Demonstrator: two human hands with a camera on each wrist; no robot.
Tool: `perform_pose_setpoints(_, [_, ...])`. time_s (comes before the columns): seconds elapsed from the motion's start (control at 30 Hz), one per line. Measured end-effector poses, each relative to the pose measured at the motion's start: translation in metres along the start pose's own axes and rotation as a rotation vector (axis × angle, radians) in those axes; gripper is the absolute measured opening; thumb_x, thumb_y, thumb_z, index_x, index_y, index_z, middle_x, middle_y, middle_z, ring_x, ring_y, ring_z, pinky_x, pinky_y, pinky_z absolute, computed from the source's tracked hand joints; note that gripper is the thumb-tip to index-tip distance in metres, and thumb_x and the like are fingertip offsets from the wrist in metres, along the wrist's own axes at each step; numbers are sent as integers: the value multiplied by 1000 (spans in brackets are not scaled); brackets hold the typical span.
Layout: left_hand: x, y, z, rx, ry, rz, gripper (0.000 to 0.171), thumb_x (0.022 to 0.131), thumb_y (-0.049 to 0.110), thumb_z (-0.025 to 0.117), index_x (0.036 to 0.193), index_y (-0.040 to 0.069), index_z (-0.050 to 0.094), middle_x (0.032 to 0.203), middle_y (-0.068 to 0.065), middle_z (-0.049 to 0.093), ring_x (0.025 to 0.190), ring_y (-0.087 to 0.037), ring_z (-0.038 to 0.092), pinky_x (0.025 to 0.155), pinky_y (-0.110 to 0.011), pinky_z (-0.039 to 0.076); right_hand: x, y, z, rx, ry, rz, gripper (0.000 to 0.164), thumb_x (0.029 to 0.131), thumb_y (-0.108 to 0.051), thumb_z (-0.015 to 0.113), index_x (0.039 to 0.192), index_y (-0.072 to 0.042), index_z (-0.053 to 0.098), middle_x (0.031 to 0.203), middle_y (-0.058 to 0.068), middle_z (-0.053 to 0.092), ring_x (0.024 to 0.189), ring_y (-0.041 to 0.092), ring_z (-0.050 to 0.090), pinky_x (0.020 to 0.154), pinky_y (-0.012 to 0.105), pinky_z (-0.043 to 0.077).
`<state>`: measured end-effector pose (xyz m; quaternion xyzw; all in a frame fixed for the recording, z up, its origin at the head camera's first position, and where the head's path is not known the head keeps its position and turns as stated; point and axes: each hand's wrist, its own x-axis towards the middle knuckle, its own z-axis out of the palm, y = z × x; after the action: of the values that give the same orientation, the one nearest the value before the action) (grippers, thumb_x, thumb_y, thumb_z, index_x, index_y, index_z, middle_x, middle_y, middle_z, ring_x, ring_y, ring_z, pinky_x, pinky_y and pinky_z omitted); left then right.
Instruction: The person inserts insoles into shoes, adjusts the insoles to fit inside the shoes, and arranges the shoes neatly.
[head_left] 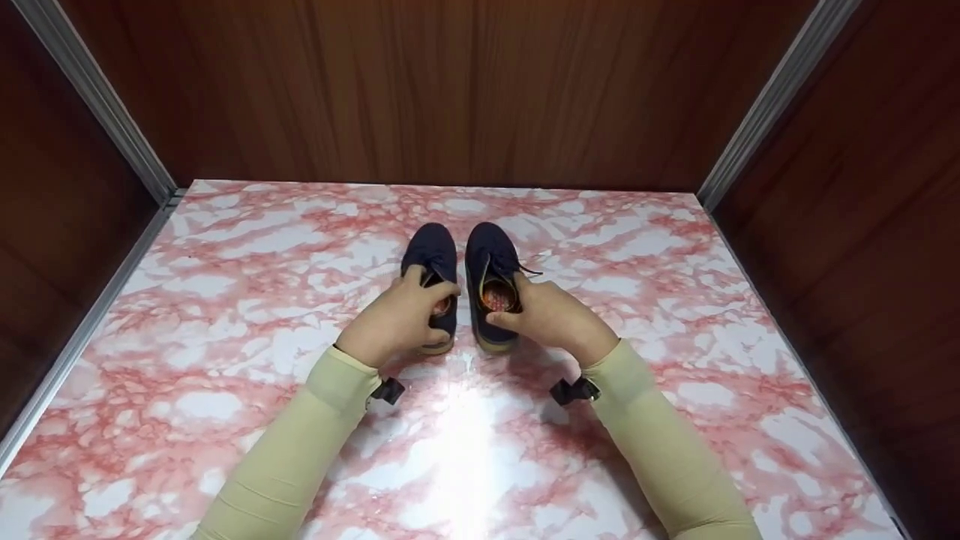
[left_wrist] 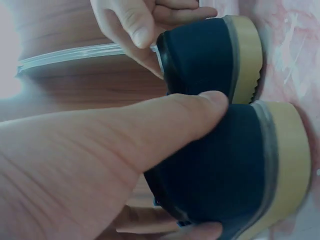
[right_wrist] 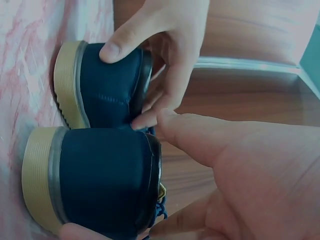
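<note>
Two dark navy lace-up shoes with tan soles stand side by side, toes pointing away from me in the head view. Over the left shoe [head_left: 432,241] lies my left hand [head_left: 394,319]. Its thumb presses the heel [left_wrist: 225,155], and the other fingers curl over the collar and far side, partly hidden. My right hand [head_left: 562,319] is at the right shoe [head_left: 486,241]; in the right wrist view its thumb [right_wrist: 185,132] stays off the heel [right_wrist: 105,175], while a fingertip shows by the outer side. A patterned insole [head_left: 498,299] shows inside the right shoe.
A lace end [head_left: 532,271] sticks out right of the right shoe. The red-and-white marbled surface [head_left: 225,337] is bounded by brown wood-grain panels [head_left: 450,90] at the back and both sides. Metal strips [head_left: 772,105] line the corners, and a bright glare lies in front.
</note>
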<state>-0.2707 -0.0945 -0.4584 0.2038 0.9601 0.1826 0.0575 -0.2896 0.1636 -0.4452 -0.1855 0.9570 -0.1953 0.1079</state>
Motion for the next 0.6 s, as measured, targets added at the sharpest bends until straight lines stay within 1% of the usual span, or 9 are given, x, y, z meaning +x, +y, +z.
perform_pose_setpoints(0.07, [1, 1, 2, 0, 15, 27, 72, 96, 36, 85, 160, 26, 56, 159, -32, 44, 128, -48, 64, 99, -57, 60, 0, 0, 0, 0, 0, 0, 81, 101, -57, 73, 155, -1, 51, 128, 26, 76, 120, 38, 76, 103, 55, 59])
perform_pose_setpoints(0.13, [2, 1, 3, -9, 16, 46, 73, 96, 37, 85, 161, 27, 55, 159, -31, 45, 128, -46, 64, 100, -56, 60, 1, 0, 0, 0, 1, 4, 82, 101, -58, 73, 156, -1, 51, 130, 26, 76, 122, 38, 76, 104, 55, 58])
perform_pose_setpoints(0.2, [2, 1, 3, -30, 18, 47, 77, 95, 40, 86, 163, 28, 52, 161, -30, 44, 133, -47, 62, 102, -57, 60, 1, 0, -1, 4, 5, 6, 86, 101, -59, 73, 160, -1, 47, 133, 27, 75, 125, 39, 75, 106, 56, 58])
perform_pose_setpoints(0.27, [2, -1, 1, -58, 26, 32, 85, 93, 43, 88, 166, 28, 48, 163, -29, 42, 138, -48, 59, 107, -58, 58, 2, 1, -1, 17, 12, 5, 92, 101, -59, 73, 165, -2, 40, 140, 28, 71, 129, 39, 72, 110, 56, 56])
perform_pose_setpoints(0.3, [1, -2, 0, -73, 27, 14, 90, 91, 46, 89, 167, 29, 45, 165, -28, 40, 141, -49, 57, 108, -59, 57, 3, 1, -1, 26, 17, 0, 94, 100, -58, 73, 167, -2, 38, 143, 28, 70, 132, 39, 71, 112, 56, 55])
perform_pose_setpoints(0.37, [0, -6, -2, -92, 24, -31, 99, 87, 50, 92, 169, 29, 40, 169, -30, 35, 146, -52, 53, 110, -62, 55, 4, 2, 0, 40, 19, -16, 93, 100, -56, 75, 168, -3, 37, 145, 28, 69, 132, 38, 71, 113, 55, 54])
perform_pose_setpoints(0.43, [-1, -9, -3, -108, 8, -70, 106, 85, 50, 94, 171, 30, 35, 171, -33, 32, 144, -52, 56, 111, -63, 55, 4, 2, 1, 42, 22, -35, 85, 100, -52, 76, 163, -5, 44, 143, 26, 71, 131, 37, 71, 113, 54, 54])
perform_pose_setpoints(0.5, [-2, -11, -3, -130, -17, -91, 110, 83, 49, 95, 172, 31, 32, 171, -34, 32, 142, -51, 59, 111, -63, 55, 4, 2, 2, 29, 30, -56, 73, 100, -47, 78, 153, -5, 54, 135, 23, 75, 125, 35, 74, 109, 53, 56])
perform_pose_setpoints(0.6, [0, -12, -1, -159, -44, -80, 106, 83, 44, 95, 169, 29, 35, 163, -32, 44, 134, -43, 66, 108, -59, 56, 3, 1, 4, -11, 44, -86, 54, 100, -41, 79, 134, -3, 65, 114, 16, 78, 104, 29, 75, 95, 48, 58])
